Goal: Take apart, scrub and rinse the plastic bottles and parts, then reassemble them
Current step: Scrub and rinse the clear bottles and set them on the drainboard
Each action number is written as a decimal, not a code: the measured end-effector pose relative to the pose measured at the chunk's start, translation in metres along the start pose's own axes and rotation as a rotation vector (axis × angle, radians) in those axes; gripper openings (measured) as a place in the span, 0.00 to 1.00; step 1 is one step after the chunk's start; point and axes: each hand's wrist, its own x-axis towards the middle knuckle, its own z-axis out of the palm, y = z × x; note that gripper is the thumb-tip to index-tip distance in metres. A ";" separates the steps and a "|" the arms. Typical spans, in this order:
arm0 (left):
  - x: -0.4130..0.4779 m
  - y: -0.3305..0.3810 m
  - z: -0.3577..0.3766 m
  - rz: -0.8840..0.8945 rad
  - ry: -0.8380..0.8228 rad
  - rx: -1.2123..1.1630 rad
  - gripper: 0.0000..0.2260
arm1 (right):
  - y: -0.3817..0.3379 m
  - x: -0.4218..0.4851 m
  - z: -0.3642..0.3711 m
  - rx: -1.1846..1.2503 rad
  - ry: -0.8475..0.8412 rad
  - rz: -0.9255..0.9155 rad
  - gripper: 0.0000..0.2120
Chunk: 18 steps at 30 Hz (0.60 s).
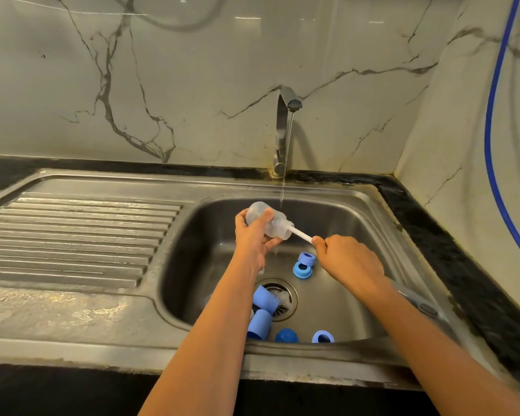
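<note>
Left hand (254,235) gripping clear bottle (267,219), right hand (347,258) pushing white brush handle (302,234) inside (tap (284,127) running)

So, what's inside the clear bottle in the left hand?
A white handle held by the right hand enters the mouth of the bottle. Its head inside is hidden by cloudy plastic and the left hand.

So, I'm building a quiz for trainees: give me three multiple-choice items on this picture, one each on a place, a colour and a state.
1. The loose caps lie: A on the drainboard; B in the sink; C on the counter.
2. The brush handle is: A white; B red; C green.
3. The tap is: A off; B running; C missing.
Answers: B, they rest on the basin floor; A, a white rod leaves the bottle mouth; B, water streams from it.
</note>
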 end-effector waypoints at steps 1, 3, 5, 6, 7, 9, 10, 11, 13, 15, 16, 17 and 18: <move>0.000 0.000 -0.001 0.009 -0.002 0.001 0.19 | -0.002 0.001 0.001 0.028 -0.054 0.007 0.22; 0.001 0.002 -0.003 -0.005 -0.003 -0.009 0.18 | -0.001 0.002 0.003 0.061 -0.108 -0.016 0.22; 0.002 0.004 -0.005 -0.048 0.010 -0.014 0.18 | 0.004 -0.001 -0.001 0.061 -0.090 -0.047 0.22; 0.003 0.004 -0.005 -0.077 0.026 -0.021 0.18 | 0.008 -0.003 -0.005 0.039 -0.061 -0.063 0.22; 0.003 0.004 -0.004 -0.106 0.049 -0.033 0.20 | 0.010 -0.006 -0.010 0.002 -0.027 -0.081 0.23; 0.004 0.004 -0.003 -0.144 0.098 -0.064 0.21 | 0.012 -0.011 -0.020 -0.083 0.049 -0.125 0.22; 0.004 0.004 -0.003 -0.153 0.121 -0.082 0.21 | 0.012 -0.012 -0.023 -0.118 0.082 -0.145 0.22; 0.005 0.004 -0.003 -0.157 0.140 -0.098 0.21 | 0.011 -0.013 -0.028 -0.155 0.111 -0.161 0.22; 0.006 0.004 -0.005 -0.166 0.165 -0.107 0.18 | 0.010 -0.014 -0.033 -0.232 0.158 -0.186 0.21; 0.007 0.004 -0.006 -0.180 0.176 -0.105 0.16 | 0.010 -0.015 -0.038 -0.288 0.196 -0.206 0.21; 0.007 0.004 -0.006 -0.187 0.174 -0.104 0.16 | 0.010 -0.015 -0.041 -0.304 0.210 -0.213 0.21; 0.007 0.004 -0.006 -0.192 0.172 -0.101 0.17 | 0.010 -0.016 -0.044 -0.317 0.222 -0.219 0.20; 0.008 0.004 -0.007 -0.194 0.175 -0.096 0.17 | 0.011 -0.018 -0.046 -0.333 0.235 -0.225 0.20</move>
